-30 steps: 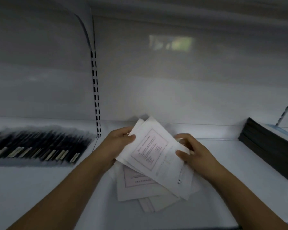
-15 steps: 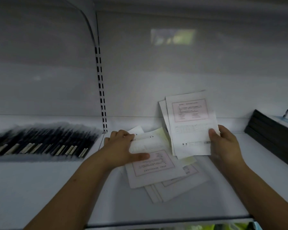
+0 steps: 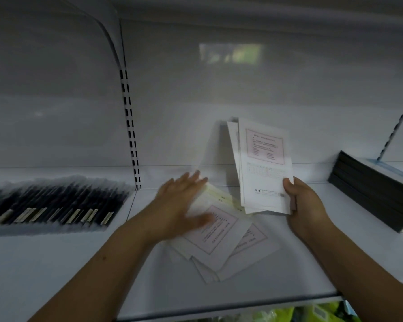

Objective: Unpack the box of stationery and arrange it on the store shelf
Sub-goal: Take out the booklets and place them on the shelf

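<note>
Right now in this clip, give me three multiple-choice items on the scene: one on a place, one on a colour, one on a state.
1. Where does the row of pens lie on the shelf?
A. Left of the slotted upright
B. On top of the dark stack
C. Under the loose sheets

2. What colour is the framed panel printed on the held booklets?
A. Green
B. Pink
C. Blue

3. What is the left hand doing?
A. Gripping a pen
B. Hanging off the shelf edge
C. Lying with straight fingers on the loose sheets

Answers: 1 A, the pens sit left of the slotted upright, far from the dark stack. 2 B, the panel is pale pink. 3 C, its fingers are spread flat on the sheets while the right hand grips the upright booklets.
</note>
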